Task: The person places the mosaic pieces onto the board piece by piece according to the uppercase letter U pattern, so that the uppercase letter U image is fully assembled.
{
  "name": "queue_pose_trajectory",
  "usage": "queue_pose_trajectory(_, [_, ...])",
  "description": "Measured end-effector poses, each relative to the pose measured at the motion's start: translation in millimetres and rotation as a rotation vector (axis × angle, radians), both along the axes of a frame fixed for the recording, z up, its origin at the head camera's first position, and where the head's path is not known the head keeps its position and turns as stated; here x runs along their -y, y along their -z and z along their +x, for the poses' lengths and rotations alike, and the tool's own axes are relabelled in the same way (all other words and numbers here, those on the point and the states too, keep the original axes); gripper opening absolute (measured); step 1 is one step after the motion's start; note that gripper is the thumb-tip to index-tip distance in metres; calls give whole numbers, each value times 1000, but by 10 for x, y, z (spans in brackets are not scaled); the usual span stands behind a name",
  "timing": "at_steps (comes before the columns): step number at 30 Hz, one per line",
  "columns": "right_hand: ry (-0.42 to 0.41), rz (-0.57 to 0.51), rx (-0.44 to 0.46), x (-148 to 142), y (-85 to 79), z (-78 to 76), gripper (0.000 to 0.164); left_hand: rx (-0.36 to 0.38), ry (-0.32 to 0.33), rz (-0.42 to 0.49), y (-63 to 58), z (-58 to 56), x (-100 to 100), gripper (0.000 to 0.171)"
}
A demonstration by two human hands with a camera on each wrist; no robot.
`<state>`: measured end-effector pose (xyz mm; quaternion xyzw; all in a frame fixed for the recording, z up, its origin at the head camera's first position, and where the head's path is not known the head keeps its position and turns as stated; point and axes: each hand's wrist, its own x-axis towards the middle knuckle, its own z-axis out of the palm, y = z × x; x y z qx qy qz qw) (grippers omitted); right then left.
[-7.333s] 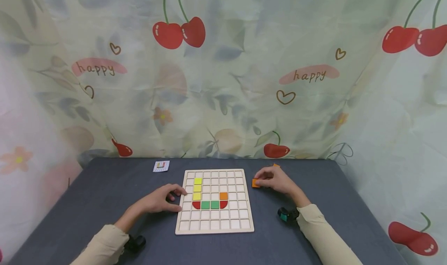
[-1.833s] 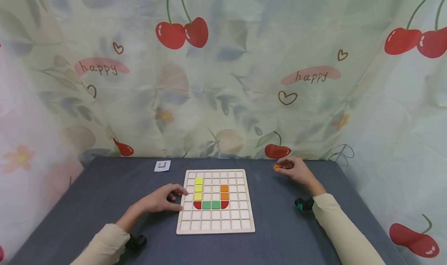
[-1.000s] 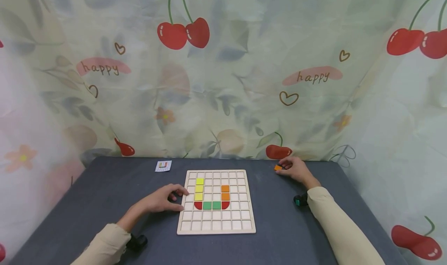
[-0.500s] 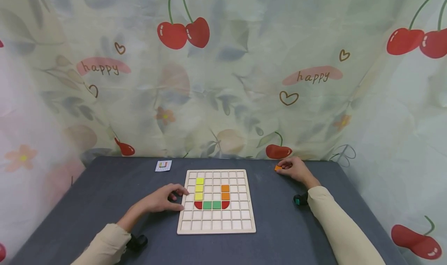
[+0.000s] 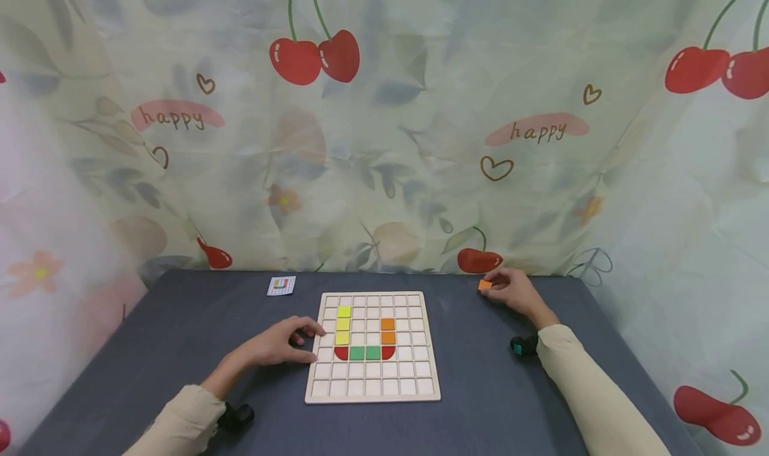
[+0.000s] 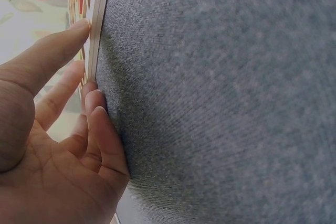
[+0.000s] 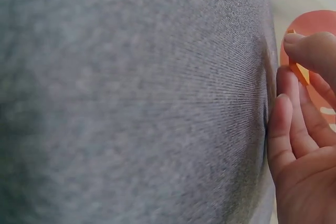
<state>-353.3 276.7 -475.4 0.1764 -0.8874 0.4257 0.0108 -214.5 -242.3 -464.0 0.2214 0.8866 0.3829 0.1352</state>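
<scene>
In the head view, a square wooden grid board (image 5: 371, 398) lies on the dark cloth. Set in its cells are a column of yellow tiles (image 5: 343, 324), two orange tiles (image 5: 388, 330), two green tiles (image 5: 364, 353) and two rounded red tiles (image 5: 388, 353). My left hand (image 5: 278, 342) rests against the board's left edge, its thumb and fingertips touching the rim. At the back right, my right hand (image 5: 514, 292) pinches another orange tile (image 5: 484, 285) between thumb and fingers; the right wrist view shows that tile (image 7: 300, 72) tilted, partly covered by the thumb.
A small card (image 5: 281, 286) printed with a coloured grid pattern lies behind the board to the left. The dark cloth (image 5: 474, 409) covers the table. A printed curtain (image 5: 384, 142) hangs along the table's back edge.
Since the oldest frame, a second orange tile has come onto the board. My right hand has gone to the back right and shifted slightly rightward with another orange tile. My left hand stays put.
</scene>
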Motion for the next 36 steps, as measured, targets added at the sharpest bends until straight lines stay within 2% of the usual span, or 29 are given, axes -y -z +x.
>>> queue_pose_trajectory(6, [-41,-93,-8,-28,32,40,26,3,12,11,-3,4,-1,41])
queue_pose_trajectory(18, [-94,-145,-29,58,-2,174,27,0,-2,-11,13,-7,-1,41])
queue_pose_trajectory(28, [-184,-172,-36,331,-69,279,21,8,-8,-11,11,-1,3,42])
queue_pose_trajectory(36, [-246,-173,-5,608,-106,343,18,-4,-10,-19,18,-3,1,42])
